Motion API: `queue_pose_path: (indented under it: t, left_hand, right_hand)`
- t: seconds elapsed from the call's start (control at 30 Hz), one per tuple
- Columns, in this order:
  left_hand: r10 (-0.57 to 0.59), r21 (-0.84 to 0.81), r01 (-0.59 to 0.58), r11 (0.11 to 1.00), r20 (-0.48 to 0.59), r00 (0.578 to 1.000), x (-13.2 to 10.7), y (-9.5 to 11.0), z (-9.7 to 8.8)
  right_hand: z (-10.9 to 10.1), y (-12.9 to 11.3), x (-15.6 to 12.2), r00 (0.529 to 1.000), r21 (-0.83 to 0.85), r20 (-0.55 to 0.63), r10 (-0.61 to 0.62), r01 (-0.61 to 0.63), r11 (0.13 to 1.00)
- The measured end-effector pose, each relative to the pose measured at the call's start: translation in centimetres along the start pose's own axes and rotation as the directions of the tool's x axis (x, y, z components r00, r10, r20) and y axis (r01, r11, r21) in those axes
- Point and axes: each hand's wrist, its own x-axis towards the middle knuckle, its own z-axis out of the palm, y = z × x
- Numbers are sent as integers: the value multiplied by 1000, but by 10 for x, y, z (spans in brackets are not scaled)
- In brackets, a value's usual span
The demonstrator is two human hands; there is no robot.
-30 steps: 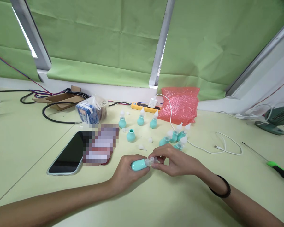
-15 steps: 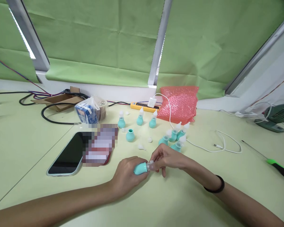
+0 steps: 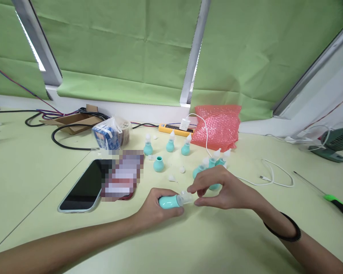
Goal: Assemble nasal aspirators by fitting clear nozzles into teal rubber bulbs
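My left hand (image 3: 154,211) is wrapped around the teal bulb of a nasal aspirator (image 3: 169,202), which lies on its side with its clear tip (image 3: 185,197) pointing right. Just right of that tip is my right hand (image 3: 217,190), thumb and forefinger apart, with nothing seen between them. Beyond the hands, an open teal bulb (image 3: 158,164) stands without a tip. A loose white nozzle (image 3: 172,178) and a small white round piece (image 3: 182,169) lie near it. More aspirators (image 3: 170,145) stand in a row behind. Another cluster of aspirators (image 3: 212,163) is partly hidden by my right hand.
Two phones, one dark-screened (image 3: 87,186) and one blurred out (image 3: 122,175), lie at left. Behind are a plastic-wrapped pack (image 3: 106,137), a cardboard box (image 3: 71,122), a yellow power strip (image 3: 174,130) and pink bubble wrap (image 3: 217,127). A white cable (image 3: 270,183) and screwdriver (image 3: 338,203) lie right.
My right hand has let go of the clear tip and moved a little right, its fingers spreading. My left hand still holds the aspirator, nearly in the same place.
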Motion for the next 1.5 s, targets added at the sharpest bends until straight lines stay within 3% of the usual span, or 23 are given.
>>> queue_pose_path:
  t: [0.13,0.27,0.53,0.63,0.8,0.93,1.1,1.27,1.43,1.5]
  left_hand:
    - [-3,-58,8,998,87,996,0,-2,-1]
    - [10,-62,-3,998,111,994,0,-3,-2]
    - [9,-20,-6,1000,152,988,1,-3,-2]
    - [10,-1,-10,1000,81,997,0,-2,-1]
    - [70,80,-67,995,-38,997,-3,0,1]
    - [103,132,-90,987,-97,990,-4,-1,1]
    - [132,169,-118,978,-69,989,-5,-1,1]
    - [219,214,-214,953,-1,976,-7,1,2]
    - [173,190,-161,968,-49,984,-6,1,2]
    - [169,154,-160,975,-50,984,-6,1,2]
  right_hand:
    - [5,-1,-2,992,-203,56,-111,120,972]
    - [12,-8,-2,993,-310,67,-97,113,944]
    - [14,-14,-3,985,-375,149,-88,139,917]
    - [17,-11,-2,988,-390,97,-118,146,909]
    - [28,4,0,988,-222,-40,-150,137,965]
    - [35,14,3,992,23,-118,-41,44,999]
    - [37,19,6,985,318,-4,170,-160,935]
    - [37,21,9,952,477,192,239,-304,825]
    - [39,17,8,965,430,59,256,-256,866]
    - [37,16,9,968,444,73,241,-248,861]
